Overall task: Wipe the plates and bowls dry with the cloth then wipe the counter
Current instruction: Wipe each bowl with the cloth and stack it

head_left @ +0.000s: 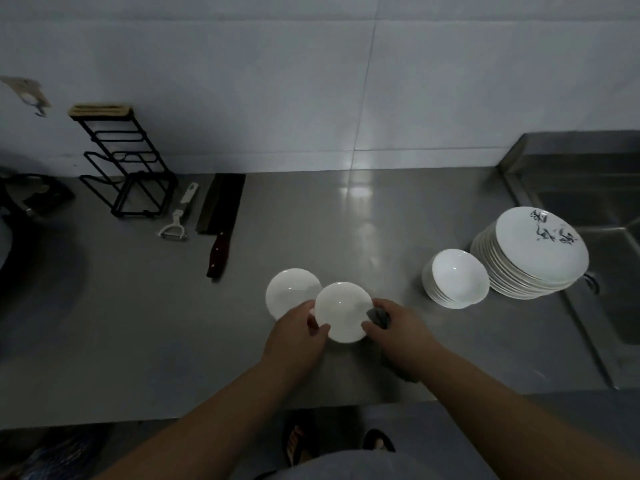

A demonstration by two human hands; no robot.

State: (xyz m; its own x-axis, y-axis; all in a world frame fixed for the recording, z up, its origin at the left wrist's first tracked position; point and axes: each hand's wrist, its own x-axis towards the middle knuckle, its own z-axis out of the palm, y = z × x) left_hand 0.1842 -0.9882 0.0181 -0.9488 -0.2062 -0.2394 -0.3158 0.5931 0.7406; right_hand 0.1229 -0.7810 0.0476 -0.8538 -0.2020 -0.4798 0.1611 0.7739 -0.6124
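Left hand (300, 332) pinches the white bowl (341, 311) by its rim, off the steel counter (138, 323). Right hand (398, 327) grips the grey cloth (379, 316) at the opposite rim. Risk: wet rim slips, bowl hits the second bowl (291, 291) touching it.

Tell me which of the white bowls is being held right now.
The bowl between both hands: left hand grips its left rim, right hand presses the cloth against its right side. The others sit untouched.

On the surface (346, 220), the bowl stack (455, 278) sits just left of the plate stack (533, 254) (sink (588, 188) behind); knife (221, 220), peeler (180, 213) and rack (128, 168) lie far left.
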